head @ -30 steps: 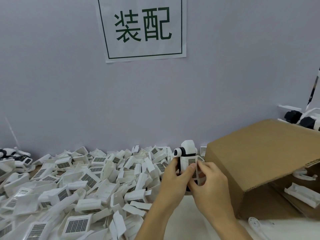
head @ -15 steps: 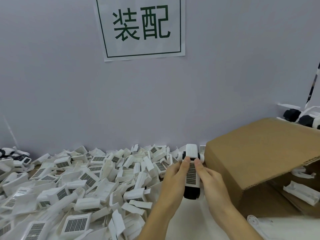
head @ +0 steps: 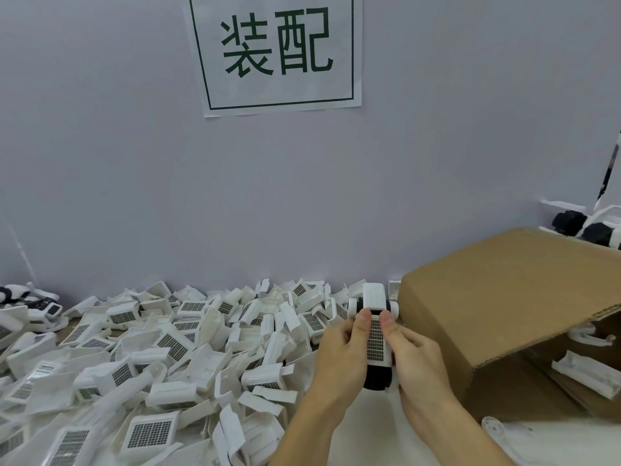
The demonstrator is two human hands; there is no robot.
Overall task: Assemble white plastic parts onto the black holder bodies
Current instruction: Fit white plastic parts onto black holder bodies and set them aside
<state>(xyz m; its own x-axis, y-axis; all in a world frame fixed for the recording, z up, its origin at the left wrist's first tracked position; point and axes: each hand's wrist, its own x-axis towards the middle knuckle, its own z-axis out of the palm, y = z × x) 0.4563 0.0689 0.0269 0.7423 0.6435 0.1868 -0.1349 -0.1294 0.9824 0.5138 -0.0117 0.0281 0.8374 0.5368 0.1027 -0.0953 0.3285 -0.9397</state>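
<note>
Left hand (head: 339, 351) & right hand (head: 415, 356): both clamped on one black holder body w/ white gridded plastic part (head: 375, 341), held beside brown cardboard box (head: 504, 304). Fit apparently near seated. Left to do: large heap of loose white plastic parts (head: 151, 358).

Holder assembly (head: 375, 334) turned from upright, side-on pose to lengthwise, grid panel facing up. Left hand (head: 342, 351) and right hand (head: 415, 356) shifted from front pinch to flanking sides, both thumbs pressed on panel's far end.
</note>
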